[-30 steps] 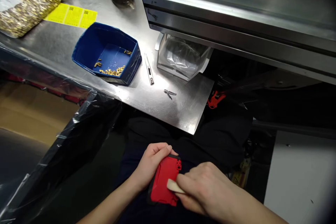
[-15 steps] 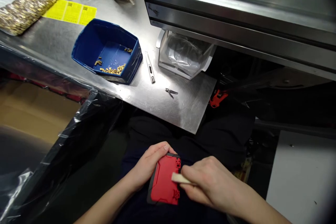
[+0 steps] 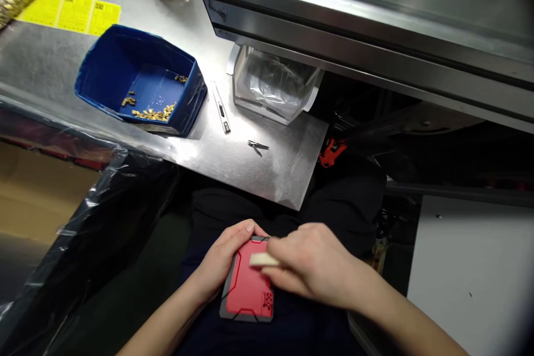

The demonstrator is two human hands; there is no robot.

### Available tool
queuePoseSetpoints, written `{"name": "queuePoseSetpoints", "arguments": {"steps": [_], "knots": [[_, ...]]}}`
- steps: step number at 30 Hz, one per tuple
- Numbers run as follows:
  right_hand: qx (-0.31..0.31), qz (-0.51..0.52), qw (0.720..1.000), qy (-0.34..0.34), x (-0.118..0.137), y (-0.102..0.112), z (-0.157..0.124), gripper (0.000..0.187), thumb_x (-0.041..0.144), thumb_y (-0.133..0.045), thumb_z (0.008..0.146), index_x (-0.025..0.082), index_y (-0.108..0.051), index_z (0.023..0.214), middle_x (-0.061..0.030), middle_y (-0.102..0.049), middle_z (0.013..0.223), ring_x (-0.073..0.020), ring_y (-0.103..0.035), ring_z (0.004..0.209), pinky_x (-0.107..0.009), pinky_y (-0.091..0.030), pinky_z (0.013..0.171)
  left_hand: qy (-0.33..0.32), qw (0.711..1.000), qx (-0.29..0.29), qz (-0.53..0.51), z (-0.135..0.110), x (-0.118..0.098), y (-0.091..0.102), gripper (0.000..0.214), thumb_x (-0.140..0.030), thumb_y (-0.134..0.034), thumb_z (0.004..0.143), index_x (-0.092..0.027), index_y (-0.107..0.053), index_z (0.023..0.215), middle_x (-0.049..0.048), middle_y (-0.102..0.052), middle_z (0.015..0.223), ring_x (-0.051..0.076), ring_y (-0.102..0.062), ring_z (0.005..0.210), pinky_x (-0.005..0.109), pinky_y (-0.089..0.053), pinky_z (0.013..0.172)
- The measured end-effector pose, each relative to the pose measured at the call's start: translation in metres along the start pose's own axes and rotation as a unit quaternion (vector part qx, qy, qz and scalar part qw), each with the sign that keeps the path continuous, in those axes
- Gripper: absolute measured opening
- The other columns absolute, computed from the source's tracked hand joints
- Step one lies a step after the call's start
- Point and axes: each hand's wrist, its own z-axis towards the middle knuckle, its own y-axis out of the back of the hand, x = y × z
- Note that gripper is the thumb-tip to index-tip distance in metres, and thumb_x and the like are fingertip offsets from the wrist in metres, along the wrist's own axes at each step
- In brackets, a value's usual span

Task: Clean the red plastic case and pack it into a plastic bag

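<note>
Above my lap, my left hand (image 3: 227, 253) is closed around the upper left edge of a red plastic cover with a dark border (image 3: 246, 283). The cover is flat and has a small patterned cutout at its lower right corner. My right hand (image 3: 308, 261) pinches a short, pale, flat-ended stick (image 3: 263, 260), whose kind I cannot make out. Its tip lies over the upper part of the red face; whether it touches is not clear. My right fingers hide the cover's upper right corner.
On the metal table (image 3: 275, 178) are a blue bin (image 3: 137, 75) with small brass parts, a utility knife (image 3: 221, 108), small nippers (image 3: 257, 147) and a grey bin (image 3: 271, 86) with clear plastic bags. A metal beam (image 3: 334, 39) crosses above. Left stands a box lined with black plastic (image 3: 83, 233).
My right hand has moved the pale stick up along the red cover, towards its top end. The cover has turned slightly, and the table things appear further left as the view shifts.
</note>
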Motion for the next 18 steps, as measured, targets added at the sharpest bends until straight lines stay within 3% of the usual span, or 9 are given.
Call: {"name": "queuePoseSetpoints", "arguments": {"steps": [2,5,7,9,12,15,16,18], "knots": [[-0.07,0.017,0.991,-0.111,-0.017,0.001,0.01,0.032,0.05,-0.051,0.103,0.023,-0.056,0.086,0.0037,-0.062,0.068,-0.0116,-0.053,0.057,-0.027,-0.029,0.058,-0.018,1.0,-0.012,0.02,-0.002,-0.002,0.007,0.038,-0.051,-0.052,0.102,-0.021,-0.073,0.093,0.0031,-0.068,0.097,0.019,-0.06,0.088,0.026,-0.045,0.079],[-0.162,0.007,0.953,-0.257,-0.047,-0.009,0.028,0.033,0.051,-0.046,0.105,0.024,-0.059,0.089,0.0023,-0.066,0.071,-0.0148,-0.062,0.061,-0.025,-0.037,0.058,-0.079,0.987,-0.002,0.139,-0.006,-0.011,0.021,0.036,-0.048,-0.053,0.103,-0.023,-0.079,0.101,0.0052,-0.064,0.119,0.023,-0.06,0.111,0.027,-0.042,0.097],[-0.183,-0.009,0.944,-0.274,-0.062,-0.017,0.042,0.033,0.052,-0.043,0.106,0.025,-0.062,0.101,0.0005,-0.072,0.082,-0.0173,-0.069,0.071,-0.025,-0.044,0.063,-0.098,0.972,0.01,0.212,-0.012,-0.021,0.027,0.035,-0.047,-0.052,0.104,-0.026,-0.079,0.104,0.0049,-0.066,0.113,0.023,-0.061,0.108,0.028,-0.042,0.097],[-0.205,-0.034,0.941,-0.267,-0.075,-0.019,0.052,0.037,0.053,-0.043,0.106,0.024,-0.061,0.12,-0.0042,-0.074,0.108,-0.02,-0.071,0.096,-0.027,-0.052,0.078,-0.099,0.961,0.013,0.259,-0.019,-0.03,0.024,0.036,-0.048,-0.047,0.105,-0.029,-0.077,0.107,0.0036,-0.068,0.107,0.023,-0.063,0.105,0.029,-0.044,0.096],[-0.247,-0.1,0.916,-0.3,-0.097,-0.003,0.051,0.041,0.048,-0.038,0.109,0.023,-0.053,0.137,-0.0094,-0.065,0.135,-0.0225,-0.062,0.121,-0.031,-0.05,0.098,-0.053,0.943,0.014,0.328,-0.033,-0.038,0.002,0.036,-0.057,-0.056,0.099,-0.038,-0.062,0.129,0.0016,-0.061,0.135,0.028,-0.056,0.126,0.036,-0.043,0.108],[-0.249,-0.179,0.878,-0.366,-0.134,0.025,0.029,0.038,0.029,-0.029,0.108,0.02,-0.058,0.133,-0.0146,-0.066,0.128,-0.0283,-0.062,0.115,-0.038,-0.05,0.092,-0.003,0.917,-0.011,0.399,-0.041,-0.038,-0.024,0.066,-0.058,-0.081,0.079,-0.041,-0.05,0.135,-0.0003,-0.03,0.165,0.037,-0.035,0.147,0.048,-0.036,0.119],[-0.235,-0.205,0.87,-0.382,-0.15,0.033,0.021,0.039,0.022,-0.031,0.106,0.017,-0.06,0.131,-0.0171,-0.067,0.124,-0.031,-0.062,0.113,-0.04,-0.049,0.089,-0.004,0.911,-0.026,0.412,-0.04,-0.037,-0.029,0.063,-0.052,-0.083,0.076,-0.04,-0.053,0.131,-0.0012,-0.023,0.168,0.038,-0.03,0.15,0.051,-0.034,0.121],[-0.187,-0.25,0.868,-0.386,-0.186,0.042,0.009,0.043,0.014,-0.035,0.101,0.013,-0.06,0.136,-0.0208,-0.068,0.122,-0.0345,-0.062,0.111,-0.042,-0.048,0.086,-0.018,0.923,-0.041,0.383,-0.034,-0.034,-0.029,0.05,-0.04,-0.08,0.077,-0.037,-0.058,0.122,-0.0004,-0.025,0.167,0.038,-0.029,0.151,0.052,-0.031,0.122]]}}
